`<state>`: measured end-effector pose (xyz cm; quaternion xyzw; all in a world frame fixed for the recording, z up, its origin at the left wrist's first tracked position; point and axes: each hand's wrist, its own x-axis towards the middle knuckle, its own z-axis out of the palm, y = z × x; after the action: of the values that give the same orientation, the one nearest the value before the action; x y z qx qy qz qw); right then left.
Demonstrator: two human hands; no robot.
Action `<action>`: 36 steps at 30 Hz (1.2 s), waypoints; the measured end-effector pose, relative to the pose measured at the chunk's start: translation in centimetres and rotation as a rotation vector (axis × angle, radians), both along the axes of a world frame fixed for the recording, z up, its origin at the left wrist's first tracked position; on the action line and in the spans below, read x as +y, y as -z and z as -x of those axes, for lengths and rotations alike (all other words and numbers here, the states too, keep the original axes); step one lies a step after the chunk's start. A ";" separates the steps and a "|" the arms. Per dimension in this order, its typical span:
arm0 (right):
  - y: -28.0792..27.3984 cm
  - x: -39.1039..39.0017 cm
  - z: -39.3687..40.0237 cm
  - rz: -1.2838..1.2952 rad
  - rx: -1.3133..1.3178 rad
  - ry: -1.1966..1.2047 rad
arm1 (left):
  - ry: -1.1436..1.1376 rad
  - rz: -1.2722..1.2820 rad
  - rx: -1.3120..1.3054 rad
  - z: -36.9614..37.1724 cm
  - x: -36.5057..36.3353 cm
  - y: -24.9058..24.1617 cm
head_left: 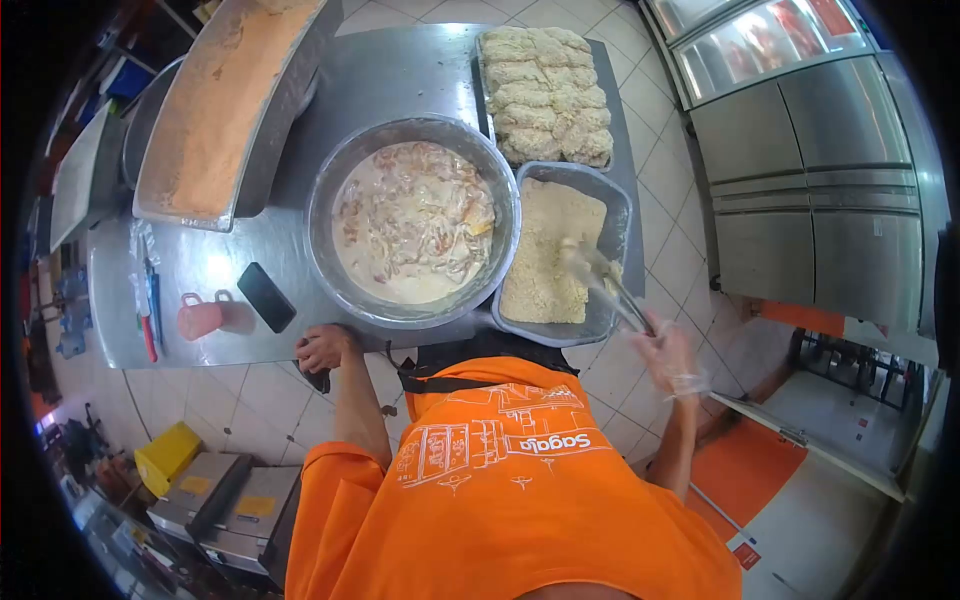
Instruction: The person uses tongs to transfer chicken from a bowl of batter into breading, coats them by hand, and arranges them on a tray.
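Observation:
My right hand [668,358], in a clear plastic glove, grips metal tongs [622,295]. Their tips are blurred over the crumb coating [550,250] in a grey tub [622,225], and a small pale piece seems to be at them. My left hand [326,350] is curled at the table's front edge, with a small dark object [318,380] under its fingers that I cannot make out. Between the hands stands a large metal bowl [327,265] of pieces in creamy batter [415,225]. Behind the tub, a tray holds rows of breaded pieces [548,95].
A deep metal pan [262,130] with orange powder stands at the table's left. A black phone [267,297], a pink cup [198,317] and a red-handled knife [148,335] lie near the front left. Steel refrigerators [800,180] stand across the tiled floor to the right.

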<state>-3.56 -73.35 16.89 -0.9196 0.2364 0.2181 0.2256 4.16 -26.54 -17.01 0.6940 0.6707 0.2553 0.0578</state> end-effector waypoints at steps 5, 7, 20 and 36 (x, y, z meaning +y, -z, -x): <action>1.5 3.3 -1.6 -0.256 -0.114 0.043 | 0.008 -0.004 0.012 0.2 0.0 0.0; 2.2 4.9 -3.7 -0.307 -0.170 -0.051 | 0.015 -0.007 0.011 -0.2 -0.1 -0.1; 13.3 5.7 -13.1 -0.111 -0.261 -0.262 | 0.013 -0.013 0.008 -0.2 0.0 0.5; 17.7 2.4 -21.4 0.084 -0.115 -0.826 | -0.021 -0.026 0.004 -0.1 0.4 1.2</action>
<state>17.89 -70.91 -0.85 -0.9562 -0.1566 0.2287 0.0945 4.28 -26.14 -18.17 0.6882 0.6747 0.2630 0.0447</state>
